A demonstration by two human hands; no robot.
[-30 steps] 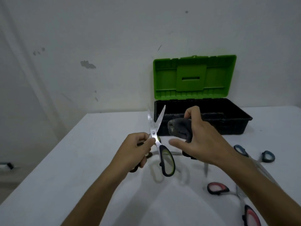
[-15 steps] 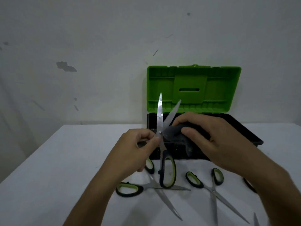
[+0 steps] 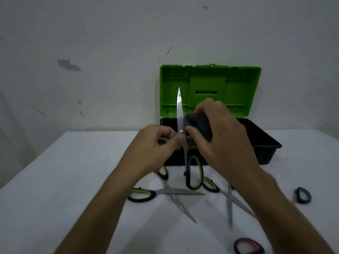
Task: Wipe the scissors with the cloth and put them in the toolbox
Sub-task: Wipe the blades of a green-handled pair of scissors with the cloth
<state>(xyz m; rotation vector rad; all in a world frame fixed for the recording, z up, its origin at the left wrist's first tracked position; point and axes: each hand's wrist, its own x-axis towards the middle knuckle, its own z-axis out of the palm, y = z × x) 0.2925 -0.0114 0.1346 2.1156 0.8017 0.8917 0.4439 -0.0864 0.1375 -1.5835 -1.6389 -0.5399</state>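
My left hand (image 3: pixel 156 149) grips a pair of green-and-black scissors (image 3: pixel 191 173) near the pivot, blades pointing up and apart, one handle loop hanging down. My right hand (image 3: pixel 223 136) holds a dark grey cloth (image 3: pixel 201 125) wrapped around the right blade, which is hidden under it. The left blade stands bare and upright. Right behind the hands, the toolbox (image 3: pixel 266 147) is open, a black tub with a green lid (image 3: pixel 211 85) leaning against the wall.
On the white table (image 3: pixel 64 180) below my hands lie two more green-handled scissors (image 3: pixel 165 193) (image 3: pixel 227 197), both open. A dark blue handle (image 3: pixel 303 195) shows at the right and a red handle (image 3: pixel 247 246) at the bottom edge. A white wall stands behind.
The cloth in my right hand has closed over the right blade, which stood bare before. The view has tilted down, bringing more scissors on the table into sight.
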